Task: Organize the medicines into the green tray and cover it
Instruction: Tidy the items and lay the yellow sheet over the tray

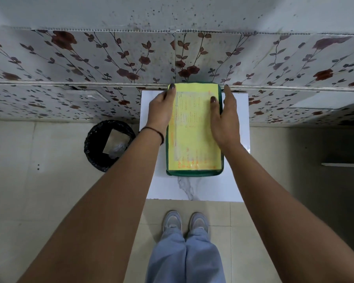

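- Covering is the step in hand, as I judge it: the green tray (194, 173) sits on the small white table (194, 190), close against the flowered wall (110, 64), and a yellow sheet (194, 139) with red print lies over nearly its whole top.
- Medicines are not visible at all (the sheet hides the inside of the tray), so I cannot say how they are arranged; I suppose they are already inside.
- The left hand (159, 113) lies along the left edge of the sheet, fingers stretched out and spread, one fingertip at the far left corner. It presses flat, it does not clamp anything.
- The right hand (225, 123) is the same on the other side: thumb on the sheet, the other fingers down along the outside of the tray's right wall, opened, not closed on anything.
- Only a thin green rim shows at the near end and on the sides, so the cover looks almost in place.
- Next move, in my opinion, calls for smoothing the sheet toward the near end and checking that its corners stay inside the rim.
- A black waste bin (108, 144) stands on the floor to the left, well apart.
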